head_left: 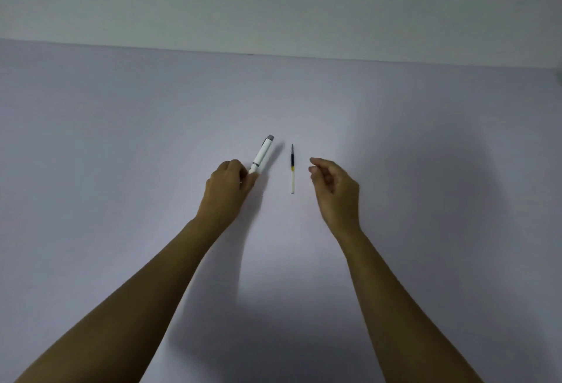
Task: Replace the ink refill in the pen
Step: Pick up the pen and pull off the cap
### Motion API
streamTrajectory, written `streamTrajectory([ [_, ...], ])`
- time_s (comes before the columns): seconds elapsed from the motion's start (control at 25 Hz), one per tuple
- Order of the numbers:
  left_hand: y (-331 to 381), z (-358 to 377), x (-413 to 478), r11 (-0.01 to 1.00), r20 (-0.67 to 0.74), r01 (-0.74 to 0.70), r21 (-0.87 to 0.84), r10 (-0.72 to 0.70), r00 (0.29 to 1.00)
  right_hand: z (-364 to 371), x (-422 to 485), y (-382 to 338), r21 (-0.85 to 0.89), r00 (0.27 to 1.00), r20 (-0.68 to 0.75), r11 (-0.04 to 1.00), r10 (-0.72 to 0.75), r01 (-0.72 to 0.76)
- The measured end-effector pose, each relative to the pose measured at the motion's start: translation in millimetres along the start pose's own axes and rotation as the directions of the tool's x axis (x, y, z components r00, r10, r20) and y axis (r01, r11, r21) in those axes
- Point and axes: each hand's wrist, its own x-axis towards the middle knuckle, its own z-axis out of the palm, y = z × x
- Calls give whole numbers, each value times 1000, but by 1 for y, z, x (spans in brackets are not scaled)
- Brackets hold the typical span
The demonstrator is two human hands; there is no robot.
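Left hand (pixel 230 181): grip closed round the lower end of the pen; fingers curled over it
Pen (pixel 262 154): white, grey cap end pointing up and away; tilted right
Refill (pixel 292 169): lies alone on the counter (pixel 425 139) between the hands; dark tip pointing away
Right hand (pixel 333 188): just beside the refill, apart from it; grip loosely curled, holding nothing

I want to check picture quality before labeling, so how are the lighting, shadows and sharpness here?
Head view: dim, even light with no glare; soft dark shadows on the table below and right of the arms; pen and refill slightly soft; left hand and right hand mildly blurred; the table's far edge slants a little.
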Motion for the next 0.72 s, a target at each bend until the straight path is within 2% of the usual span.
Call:
streamTrajectory([
  [0.04, 0, -5, -4, 999, -22, -36, 0, 36, 999, -1, 2, -9, 53, 1000, -6, 998, 31, -30],
  [0.12, 0, -27, -35, 996, -109, -90, 9, 90, 990, -2, -12, -36, 123, 991, 123, 990, 51, -66],
  [0.2, 2, -27, -44, 983, -112, -177, 53, 182, 977, 2, -11, -44, 150, 961, 251, 977, 112, -153],
  [0.24, 4, -27, -48, 972, -105, -221, 76, 228, 968, 4, -12, -46, 153, 955, 272, 974, 121, -167],
  [0.44, 12, -26, -48, 928, -70, -350, 130, 361, 930, 3, -17, -45, 216, 967, 225, 962, 116, -166],
  [0.52, 14, -25, -45, 955, -78, -296, 14, 296, 952, -1, -16, -44, 288, 959, 247, 935, 137, -208],
  [0.6, 16, -25, -42, 967, -28, -204, -155, 202, 979, -6, -16, -46, 327, 955, 263, 918, 141, -225],
  [0.72, 21, -24, -40, 944, 45, -256, -210, 271, 962, -13, -21, -47, 352, 955, 262, 907, 141, -230],
])
